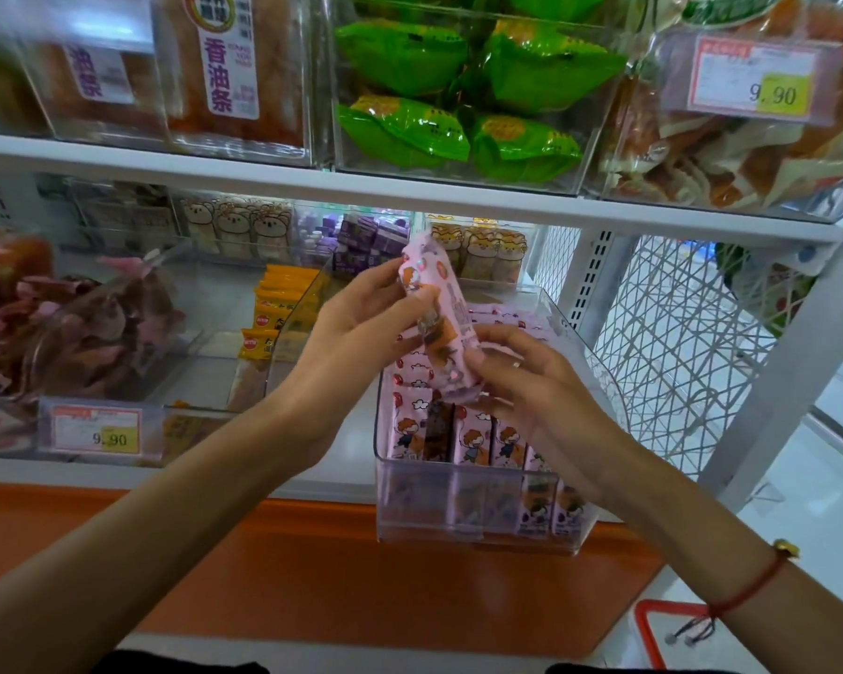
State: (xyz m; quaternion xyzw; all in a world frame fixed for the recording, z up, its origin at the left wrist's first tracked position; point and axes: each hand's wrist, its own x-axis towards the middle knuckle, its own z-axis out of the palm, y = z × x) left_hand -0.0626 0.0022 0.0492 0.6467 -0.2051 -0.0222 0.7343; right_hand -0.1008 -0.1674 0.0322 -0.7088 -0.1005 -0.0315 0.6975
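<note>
Red cord bracelet (pixel 745 591): worn on your right wrist, nearest the camera, with a red basket (pixel 646 629) on the floor just beyond it.

Orange ledge (pixel 312 552): ran along the foot of the shelving, under your forearms.

Clear bin (pixel 478 542): stood at the front edge of the lower shelf, overhanging the ledge a little, with pink packets packed upright in rows.

Pink packet (pixel 439 323): one item, held tilted in the air above the bin, apart from the rows.

Left hand (pixel 361 323): your fingers and thumb curled round the packet's upper end.

Right hand (pixel 531 381): your fingers curled round its lower end, just above the stocked rows.

Step in hand, as judged: you were handling a single packet over its bin, either turning it to check it or lining it up to stock.

Next move, as judged: stand the packet upright, find a gap in a row, and slide it down without tipping its neighbours.

Yellow packets (pixel 273 308): in the next bin to the left.

Price tag (pixel 98 432): read 9.90, far left.

Green packets (pixel 458 90): heaped in a bin on the upper shelf.
</note>
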